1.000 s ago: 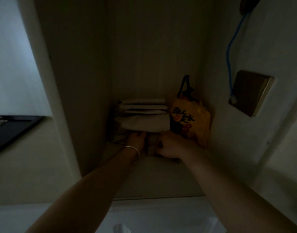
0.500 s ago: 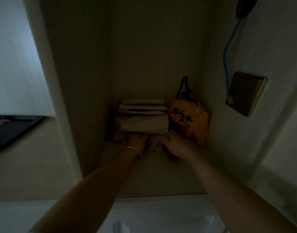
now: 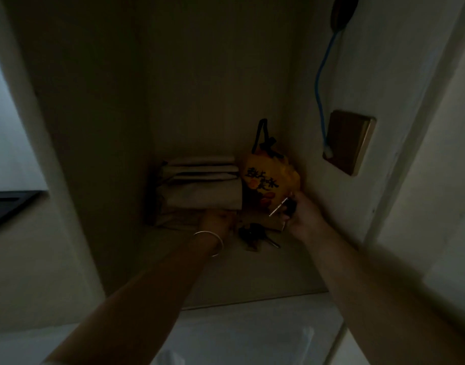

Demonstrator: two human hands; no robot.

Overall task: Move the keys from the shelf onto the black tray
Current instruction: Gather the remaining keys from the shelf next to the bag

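In a dim shelf niche point(image 3: 226, 275), my right hand point(image 3: 302, 217) is raised slightly above the shelf, holding a key point(image 3: 285, 206) with a dark head and a thin metal blade pointing left. A second bunch of dark keys point(image 3: 255, 234) lies on the shelf between my hands. My left hand point(image 3: 216, 219), with a bangle on the wrist, rests at the foot of a stack of folded beige cloths point(image 3: 202, 185), its fingers hidden in shadow. The black tray point(image 3: 7, 204) shows at the far left edge, outside the niche.
An orange drawstring bag point(image 3: 270, 177) stands in the back right corner. A brown box point(image 3: 348, 140) with a blue cable point(image 3: 320, 83) hangs on the right wall. The niche's left side wall point(image 3: 76, 154) stands between the shelf and the tray.
My right hand has pulled away to the right and lifted with a key in it, uncovering the bunch of keys on the shelf. My left hand has stayed by the cloths.
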